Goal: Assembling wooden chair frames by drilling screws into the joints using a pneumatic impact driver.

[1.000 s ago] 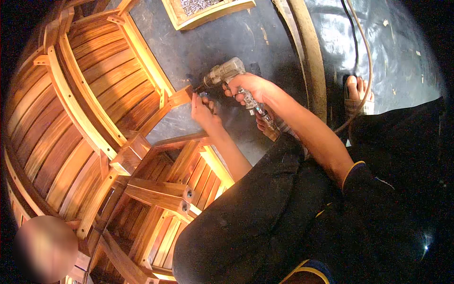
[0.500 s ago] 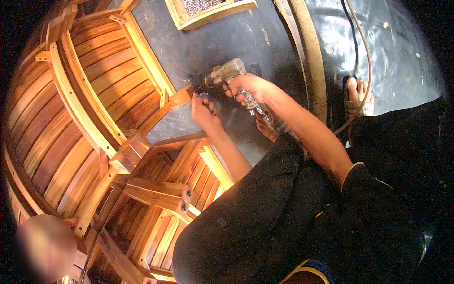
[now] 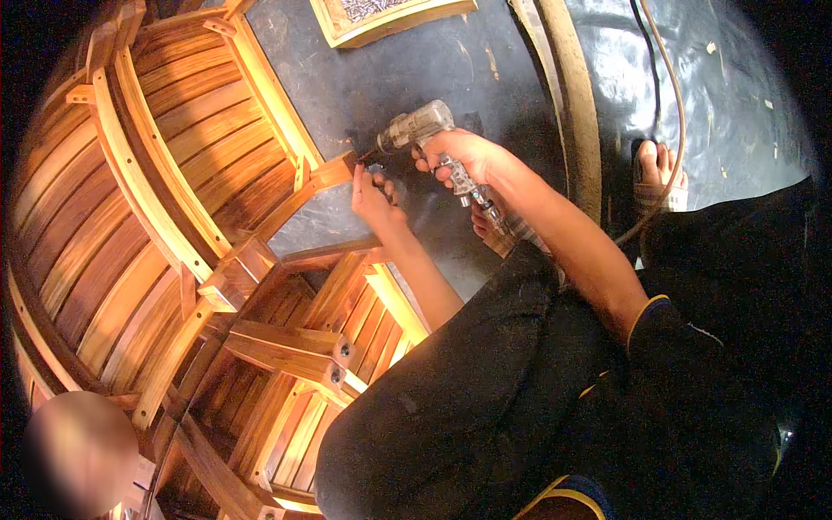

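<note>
My right hand [image 3: 464, 156] is wrapped round the grip of a worn grey power drill [image 3: 418, 126]. Its bit points left, at the end of a wooden leg [image 3: 336, 172] on a slatted wooden furniture piece [image 3: 165, 165]. Close below the bit is my left hand [image 3: 374, 201], index finger stretched against the leg end and the other fingers curled. Something small and shiny shows by those curled fingers, too small to name. Whether the bit touches the leg cannot be made out.
A second slatted wooden piece [image 3: 286, 347] with dark round pads on its leg ends lies below. A wooden tray [image 3: 403, 26] of small metal screws sits at the top. A brown hose [image 3: 679, 95] and a rolled edge [image 3: 579, 95] run along the right, near my sandalled foot [image 3: 660, 178].
The view has shifted slightly, so the tray sits a little higher. My hands and the drill keep nearly the same place at the leg end.
</note>
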`<state>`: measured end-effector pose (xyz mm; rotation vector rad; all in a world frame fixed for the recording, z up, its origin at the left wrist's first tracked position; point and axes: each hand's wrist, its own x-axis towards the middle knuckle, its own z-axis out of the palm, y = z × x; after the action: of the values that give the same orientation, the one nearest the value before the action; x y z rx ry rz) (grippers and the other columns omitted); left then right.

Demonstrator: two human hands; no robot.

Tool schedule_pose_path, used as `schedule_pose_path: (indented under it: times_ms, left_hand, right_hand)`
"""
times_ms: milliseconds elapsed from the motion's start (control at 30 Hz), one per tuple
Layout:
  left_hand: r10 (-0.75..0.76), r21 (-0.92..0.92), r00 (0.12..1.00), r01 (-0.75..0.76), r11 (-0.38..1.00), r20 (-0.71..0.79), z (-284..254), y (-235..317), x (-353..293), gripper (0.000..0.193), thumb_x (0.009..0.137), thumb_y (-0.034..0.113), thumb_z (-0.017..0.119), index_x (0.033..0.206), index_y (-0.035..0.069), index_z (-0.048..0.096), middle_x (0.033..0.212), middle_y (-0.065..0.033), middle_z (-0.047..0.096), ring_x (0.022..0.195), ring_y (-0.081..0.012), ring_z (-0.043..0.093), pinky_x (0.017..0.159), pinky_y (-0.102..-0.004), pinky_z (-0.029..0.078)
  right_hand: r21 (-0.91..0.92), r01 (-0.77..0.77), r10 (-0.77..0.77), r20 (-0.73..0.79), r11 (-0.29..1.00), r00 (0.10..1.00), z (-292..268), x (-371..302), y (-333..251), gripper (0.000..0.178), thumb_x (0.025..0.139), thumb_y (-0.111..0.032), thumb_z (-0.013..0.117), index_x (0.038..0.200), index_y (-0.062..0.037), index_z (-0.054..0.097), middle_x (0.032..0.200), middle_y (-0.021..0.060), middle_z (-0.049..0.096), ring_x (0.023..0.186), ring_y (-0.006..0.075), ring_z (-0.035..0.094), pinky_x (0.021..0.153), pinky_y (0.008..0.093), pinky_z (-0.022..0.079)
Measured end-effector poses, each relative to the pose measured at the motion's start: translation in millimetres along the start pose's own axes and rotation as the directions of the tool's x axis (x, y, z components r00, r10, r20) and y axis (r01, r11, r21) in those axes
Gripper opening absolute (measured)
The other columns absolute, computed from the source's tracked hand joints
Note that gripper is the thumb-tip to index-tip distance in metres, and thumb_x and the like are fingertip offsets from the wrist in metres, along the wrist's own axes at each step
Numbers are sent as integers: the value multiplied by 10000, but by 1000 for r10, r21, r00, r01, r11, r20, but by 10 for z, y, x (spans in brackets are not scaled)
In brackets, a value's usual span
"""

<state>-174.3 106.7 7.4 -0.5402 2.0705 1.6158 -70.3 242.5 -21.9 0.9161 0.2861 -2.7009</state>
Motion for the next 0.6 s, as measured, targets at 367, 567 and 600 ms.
schedule_pose_path:
  times_ms: [367, 567, 600]
  left_hand:
    - [-17, -18, 1000, 17, 1000, -15, -8, 25, 13, 369, 866, 88, 476, 1232, 41, 469, 611, -6, 460, 415, -85, 364, 348, -207, 256]
    - [-3, -1, 1000, 3, 1000, -15, -27, 15, 36, 361, 861, 87, 475, 1219, 49, 486, 621, -1, 463, 427, -80, 370, 354, -203, 260]
    - [-9, 0, 1000, 9, 1000, -16, -16, 13, 31, 356, 861, 88, 475, 1215, 51, 490, 621, 0, 461, 431, -80, 371, 356, -202, 261]
  right_hand:
    - [14, -9, 9, 5, 1000, 1000, -22, 50, 14, 217, 622, -26, 534, 838, -51, 542, 714, 45, 576, 404, 83, 434, 360, 256, 391]
    - [3, -15, 15, -33, 1000, 999, 24, 12, -13, 224, 621, -22, 531, 842, -58, 541, 711, 40, 571, 405, 83, 432, 359, 255, 384]
    - [3, -14, 15, -35, 1000, 999, 13, 13, -9, 224, 621, -22, 531, 842, -58, 541, 711, 40, 571, 405, 83, 432, 359, 255, 384]
